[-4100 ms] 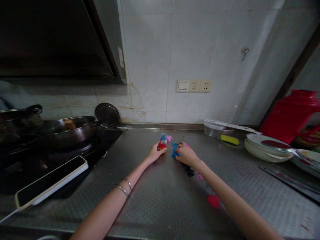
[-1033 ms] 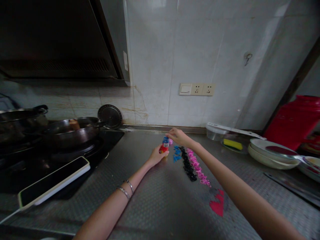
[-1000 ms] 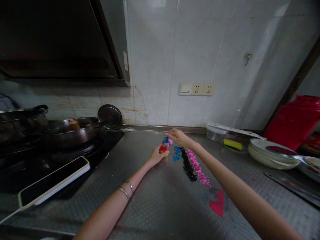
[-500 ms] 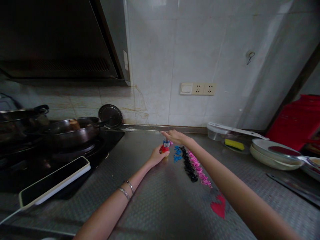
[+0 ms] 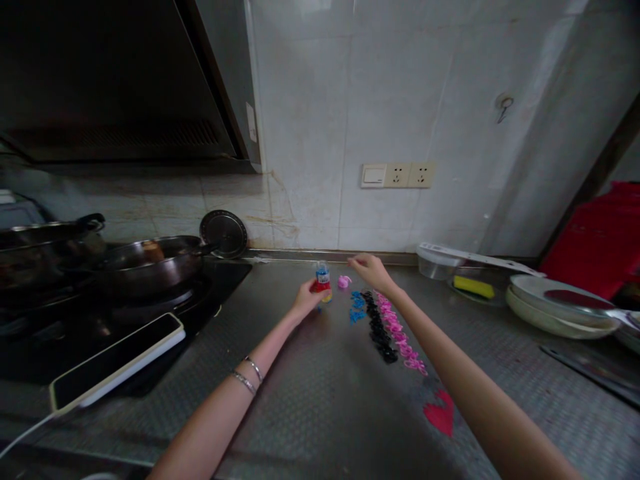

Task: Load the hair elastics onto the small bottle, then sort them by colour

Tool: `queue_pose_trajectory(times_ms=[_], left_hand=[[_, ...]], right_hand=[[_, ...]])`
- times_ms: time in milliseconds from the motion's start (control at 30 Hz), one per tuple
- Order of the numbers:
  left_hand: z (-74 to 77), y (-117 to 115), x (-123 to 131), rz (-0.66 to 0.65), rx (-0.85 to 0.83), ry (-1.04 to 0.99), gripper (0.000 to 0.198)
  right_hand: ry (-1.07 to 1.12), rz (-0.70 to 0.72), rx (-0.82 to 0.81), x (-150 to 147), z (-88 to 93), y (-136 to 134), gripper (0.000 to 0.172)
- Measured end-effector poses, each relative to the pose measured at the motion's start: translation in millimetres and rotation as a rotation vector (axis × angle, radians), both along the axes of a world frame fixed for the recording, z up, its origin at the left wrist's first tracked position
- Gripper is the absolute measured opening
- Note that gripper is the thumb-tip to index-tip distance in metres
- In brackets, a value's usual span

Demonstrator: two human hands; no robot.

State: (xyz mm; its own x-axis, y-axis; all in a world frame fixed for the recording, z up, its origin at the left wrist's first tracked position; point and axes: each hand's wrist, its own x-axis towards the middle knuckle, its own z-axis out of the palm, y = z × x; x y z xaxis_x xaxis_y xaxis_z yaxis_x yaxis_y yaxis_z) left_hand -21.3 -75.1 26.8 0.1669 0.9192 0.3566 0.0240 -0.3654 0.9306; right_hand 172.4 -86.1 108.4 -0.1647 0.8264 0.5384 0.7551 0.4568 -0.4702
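Note:
My left hand [image 5: 309, 298] is wrapped round a small clear bottle [image 5: 323, 281] with blue, red and yellow in it, upright at the counter's back. To the right of it my right hand [image 5: 369, 269] hangs in the air, fingertips pressed together; whether something tiny is between them I cannot make out. A small round pink object [image 5: 344, 282] stands between the bottle and my right hand. Closer to me lie a little heap of blue bands [image 5: 357, 307], a row of black bands [image 5: 381, 330] and a row of pink bands [image 5: 395, 327], beside my right forearm.
A red heart-shaped piece [image 5: 440, 413] lies near my right forearm. At left are a phone on a white block [image 5: 117, 363] and a pan [image 5: 155, 267] on the stove. Along the right stand a clear tub [image 5: 434, 267], a yellow sponge [image 5: 473, 287] and stacked bowls [image 5: 550, 320].
My right hand has come off the bottle's top and moved right, its fingers now drawn together. My left hand has shifted slightly left with the bottle. The pink object now shows fully.

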Motion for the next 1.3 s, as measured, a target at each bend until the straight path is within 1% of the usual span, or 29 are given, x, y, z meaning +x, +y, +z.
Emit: queue_pose_trajectory(times_ms=[67, 100, 133, 200, 300, 400, 500, 600, 700, 867, 933, 1033, 1167, 1300], left_hand=[[7.2, 2, -8, 0.043, -0.009, -0.004, 0.036], [9.7, 3, -12, 0.064, -0.010, -0.005, 0.036], [11.4, 4, -15, 0.087, -0.014, -0.005, 0.036], [12.4, 6, -20, 0.125, -0.025, -0.011, 0.035], [9.7, 8, -24, 0.146, -0.034, -0.026, 0.033], [5.6, 11, -25, 0.139, -0.032, -0.031, 0.033], [2.8, 13, -24, 0.136, -0.032, -0.027, 0.034], [2.2, 13, -24, 0.145, -0.030, -0.013, 0.034], [3.6, 11, -23, 0.142, -0.029, 0.004, 0.033], [5.9, 8, -22, 0.153, -0.027, 0.010, 0.030], [5.5, 8, -23, 0.160, -0.034, 0.011, 0.029], [3.6, 8, -24, 0.172, -0.030, 0.014, 0.030], [0.7, 9, -25, 0.165, -0.014, 0.015, 0.030], [-1.7, 12, -27, 0.160, -0.009, 0.010, 0.031]], right_hand=[[-0.058, 0.044, -0.076, -2, -21.5, 3, 0.021], [-0.095, 0.088, -0.126, -6, -32.7, 4, 0.019], [-0.122, 0.112, -0.164, -10, -43.2, 5, 0.019], [-0.144, 0.116, -0.202, -20, -60.7, 7, 0.023], [-0.179, 0.153, -0.232, -34, -75.3, 12, 0.032], [-0.254, 0.200, -0.249, -43, -79.8, 19, 0.039], [-0.344, 0.208, -0.285, -48, -80.8, 24, 0.038], [-0.382, 0.183, -0.292, -50, -81.6, 27, 0.035], [-0.350, 0.178, -0.268, -52, -82.7, 27, 0.035], [-0.180, 0.213, -0.277, -59, -85.9, 22, 0.033], [-0.146, 0.235, -0.294, -63, -87.4, 19, 0.031], [-0.149, 0.257, -0.325, -66, -89.5, 15, 0.030], [-0.178, 0.272, -0.342, -67, -92.0, 13, 0.036], [-0.179, 0.258, -0.337, -69, -91.9, 13, 0.033]])
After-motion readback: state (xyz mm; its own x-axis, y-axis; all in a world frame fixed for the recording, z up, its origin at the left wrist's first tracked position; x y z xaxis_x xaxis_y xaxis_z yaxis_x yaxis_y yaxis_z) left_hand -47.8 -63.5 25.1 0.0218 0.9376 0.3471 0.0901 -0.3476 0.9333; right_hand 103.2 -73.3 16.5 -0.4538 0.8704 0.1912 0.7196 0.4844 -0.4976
